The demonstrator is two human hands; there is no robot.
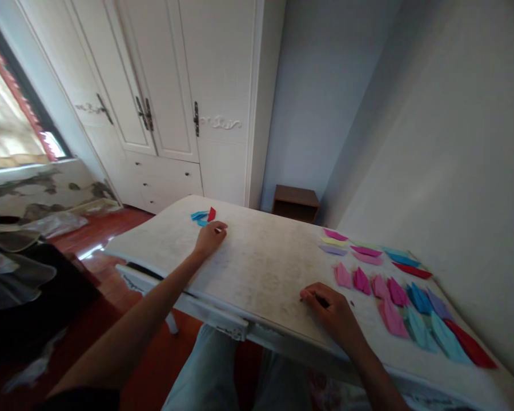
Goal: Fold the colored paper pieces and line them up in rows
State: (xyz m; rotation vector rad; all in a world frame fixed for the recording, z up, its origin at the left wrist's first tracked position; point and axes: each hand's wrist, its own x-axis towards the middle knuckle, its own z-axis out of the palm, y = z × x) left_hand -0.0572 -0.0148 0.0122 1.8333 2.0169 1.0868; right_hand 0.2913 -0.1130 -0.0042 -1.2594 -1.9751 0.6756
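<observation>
Reaching out across the pale, mottled white desk (257, 268), I am stretching my left hand (209, 237) toward the far left part of the top, where a small cluster of folded blue and red paper pieces (203, 216) is lying. My fingertips are resting just beside that cluster, at its near edge; the fingers are curled loosely downward, and I cannot tell whether this grip is actually pinching any paper.

My right hand (332, 311) is lying on the near right part of the desk, knuckles up, with the fingers bent in around a thin dark object (321, 301) that is showing only as a short sliver between them. It is too small for me to say what it is, but the grip is closing on it.

Farther right, rows of folded coloured paper shapes (394, 291) are lying spread along the desk beside the grey wall (454, 142): pink, magenta, purple and yellow-green ones toward the far side, and pink, blue, pale turquoise and red ones nearer to me. The closest pink piece is sitting near my right hand but apart from it.

Beyond the desk, a white wardrobe with dark handles (167, 103) is standing at the far left, and a small dark brown wooden side table (295, 202) is sitting in the far corner.
</observation>
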